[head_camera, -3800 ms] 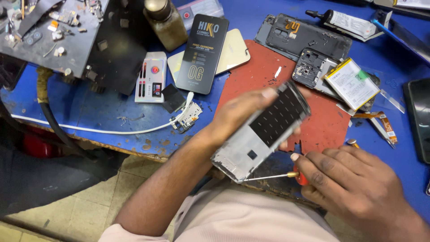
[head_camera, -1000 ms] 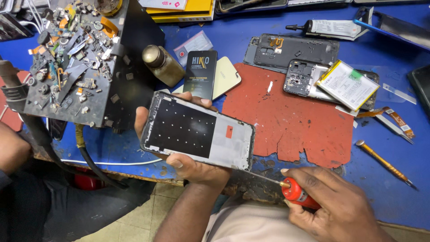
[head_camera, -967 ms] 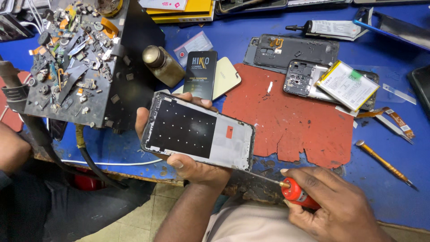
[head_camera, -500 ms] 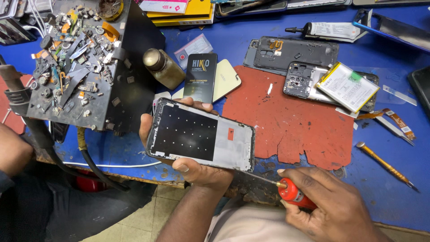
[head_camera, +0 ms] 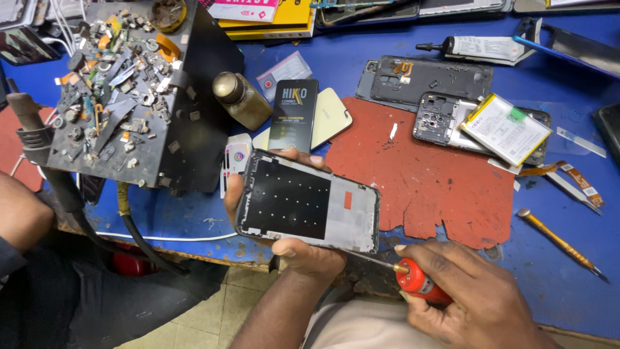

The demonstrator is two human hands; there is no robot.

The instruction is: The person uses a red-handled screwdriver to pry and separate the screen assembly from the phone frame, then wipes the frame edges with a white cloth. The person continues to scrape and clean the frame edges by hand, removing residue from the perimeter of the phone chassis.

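Since a moment ago the phone frame (head_camera: 309, 202) drifted lower over the bench edge, left hand (head_camera: 284, 249) clamping it, right hand (head_camera: 471, 297) gripping the red screwdriver (head_camera: 413, 279), so keep that tip steady.

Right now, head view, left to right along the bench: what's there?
Black metal block littered with scrap parts → brass bottle → phone frame held in left hand → red mat → phone battery → orange-handled tool.
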